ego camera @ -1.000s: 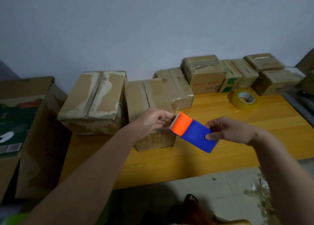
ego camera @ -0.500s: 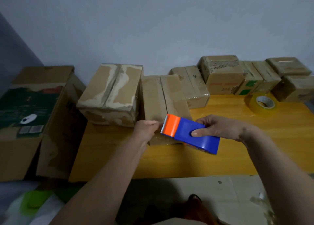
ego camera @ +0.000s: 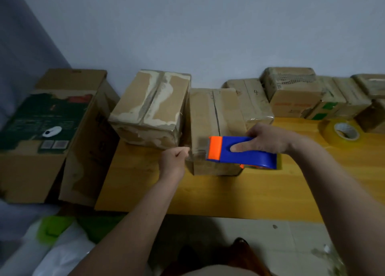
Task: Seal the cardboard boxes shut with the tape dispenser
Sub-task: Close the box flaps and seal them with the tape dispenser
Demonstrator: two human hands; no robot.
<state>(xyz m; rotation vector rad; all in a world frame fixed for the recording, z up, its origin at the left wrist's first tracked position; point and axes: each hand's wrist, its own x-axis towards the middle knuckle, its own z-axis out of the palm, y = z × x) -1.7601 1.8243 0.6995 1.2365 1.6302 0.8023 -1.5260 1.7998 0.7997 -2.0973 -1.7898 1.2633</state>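
One view is available to me, the head camera, and I work from it alone.

Hand state. The right hand (ego camera: 268, 141) grasps the tape dispenser (ego camera: 241, 151), fingers wrapped over its blue body, and holds it across the near end of the middle cardboard box (ego camera: 214, 130) on the yellow table (ego camera: 208, 194). The left hand (ego camera: 174, 160) is curled at the box's near left corner and appears to pinch the free tape end (ego camera: 196, 154), a clear strip stretched toward the orange cutter head.

Risks, as I judge them:
- The strip runs across the near end, not along the centre seam, which shows as a dark open line. If the pull goes on crosswise, the flaps may stay unsealed.
- If the left pinch slips, the tape may spring back and stick to itself.
- Pressing hard on the overhanging dispenser could tip or slide the box, since neither hand pins it down.

Containers. Every box here is closed, so I cannot tell any contents. The larger box (ego camera: 150, 107) to the left touches the middle one and carries torn old tape. A row of small boxes (ego camera: 295, 92) stands against the wall. A spare tape roll (ego camera: 341, 133) lies on the table to the right. A big carton (ego camera: 48, 130) stands off the table's left end.
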